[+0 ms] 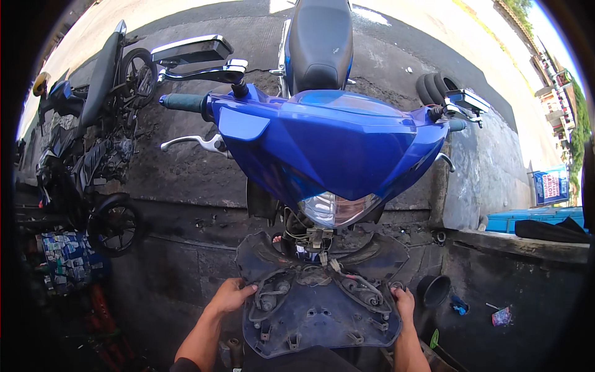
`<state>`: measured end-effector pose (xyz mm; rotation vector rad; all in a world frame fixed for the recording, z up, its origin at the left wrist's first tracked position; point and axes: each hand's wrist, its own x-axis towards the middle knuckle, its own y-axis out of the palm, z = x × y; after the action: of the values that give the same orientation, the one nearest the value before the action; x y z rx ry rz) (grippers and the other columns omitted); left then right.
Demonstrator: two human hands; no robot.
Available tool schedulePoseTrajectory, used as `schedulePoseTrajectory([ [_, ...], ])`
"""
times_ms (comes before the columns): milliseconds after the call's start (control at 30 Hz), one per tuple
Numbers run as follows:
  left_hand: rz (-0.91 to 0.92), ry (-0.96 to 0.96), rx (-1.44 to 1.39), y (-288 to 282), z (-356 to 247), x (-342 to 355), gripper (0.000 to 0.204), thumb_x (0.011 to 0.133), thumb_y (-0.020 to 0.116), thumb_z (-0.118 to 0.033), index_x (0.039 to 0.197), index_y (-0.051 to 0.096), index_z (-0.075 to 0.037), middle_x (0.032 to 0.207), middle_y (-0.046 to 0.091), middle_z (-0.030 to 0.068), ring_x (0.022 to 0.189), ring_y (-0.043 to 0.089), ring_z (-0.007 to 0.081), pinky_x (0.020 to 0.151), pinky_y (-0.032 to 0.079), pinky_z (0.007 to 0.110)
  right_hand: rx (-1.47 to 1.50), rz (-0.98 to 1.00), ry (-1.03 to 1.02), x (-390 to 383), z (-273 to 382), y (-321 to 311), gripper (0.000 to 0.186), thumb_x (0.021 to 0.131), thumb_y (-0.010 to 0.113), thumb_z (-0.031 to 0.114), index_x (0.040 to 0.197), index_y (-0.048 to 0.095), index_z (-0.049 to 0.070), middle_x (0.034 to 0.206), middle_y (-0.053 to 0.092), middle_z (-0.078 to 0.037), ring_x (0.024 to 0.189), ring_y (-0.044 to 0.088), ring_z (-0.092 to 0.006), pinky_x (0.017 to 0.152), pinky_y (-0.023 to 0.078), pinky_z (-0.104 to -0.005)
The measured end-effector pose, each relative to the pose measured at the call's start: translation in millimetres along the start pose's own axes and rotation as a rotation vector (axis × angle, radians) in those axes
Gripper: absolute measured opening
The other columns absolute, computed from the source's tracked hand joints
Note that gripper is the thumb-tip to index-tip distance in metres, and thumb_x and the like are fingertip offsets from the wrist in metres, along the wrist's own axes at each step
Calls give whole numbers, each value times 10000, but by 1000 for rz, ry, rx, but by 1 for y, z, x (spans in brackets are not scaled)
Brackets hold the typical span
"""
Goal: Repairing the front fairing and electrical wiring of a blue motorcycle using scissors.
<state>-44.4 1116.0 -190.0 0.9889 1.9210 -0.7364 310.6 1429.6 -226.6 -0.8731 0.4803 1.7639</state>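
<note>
A dark motorcycle front fairing panel (307, 335) is tilted in front of me, its inner side facing up. Brackets, wires and two bulb sockets show on that side. My left hand (229, 296) grips its left edge, thumb on top. At the opposite edge my right hand (405, 304) is closed round the rim; its fingertips are hidden underneath. Wiring connectors (331, 263) lie at the panel's far end, near the exposed front of the motorcycle. Above them sits the blue handlebar cowl (328, 149) with its clear headlight (339, 208).
A second motorcycle (102, 105) stands at the left, above a crate of small packages (68, 260). A black bucket (432, 290) is at my right, near a blue rag (459, 305). Stacked tyres (436, 88) lie farther back. Mirrors and brake levers jut from the handlebar.
</note>
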Motion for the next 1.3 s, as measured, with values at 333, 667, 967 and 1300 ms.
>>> schedulePoseTrajectory([
  [333, 71, -165, -101, -25, 32, 42, 372, 875, 689, -239, 940, 694, 128, 818, 704, 164, 694, 655, 198, 637, 515, 328, 419, 60, -570, -48, 32, 56, 274, 925, 460, 207, 1032, 515, -38, 1052, 623, -219, 442, 498, -171, 548, 518, -336],
  [667, 115, -17, -422, -28, 14, 61, 339, 910, 642, -135, 1058, 647, 170, 961, 714, 203, 781, 705, 241, 727, 571, 346, 500, -73, -532, -15, 24, 67, 239, 912, 433, 201, 980, 507, -15, 960, 629, -207, 402, 445, -173, 498, 482, -348],
  [967, 97, 58, -511, -14, 25, 68, 312, 858, 620, -118, 1079, 664, 97, 919, 708, 128, 765, 680, 206, 665, 523, 308, 446, 27, -521, 9, 31, 53, 210, 950, 435, 236, 945, 533, 50, 987, 635, -207, 420, 470, -196, 535, 481, -389],
  [1300, 98, -40, -437, -25, 29, 47, 254, 851, 602, -148, 981, 666, 60, 815, 671, 83, 648, 623, 155, 576, 476, 274, 359, -187, -479, -25, 73, 72, 276, 956, 398, 244, 949, 514, -6, 928, 623, -206, 400, 444, -181, 481, 473, -359],
])
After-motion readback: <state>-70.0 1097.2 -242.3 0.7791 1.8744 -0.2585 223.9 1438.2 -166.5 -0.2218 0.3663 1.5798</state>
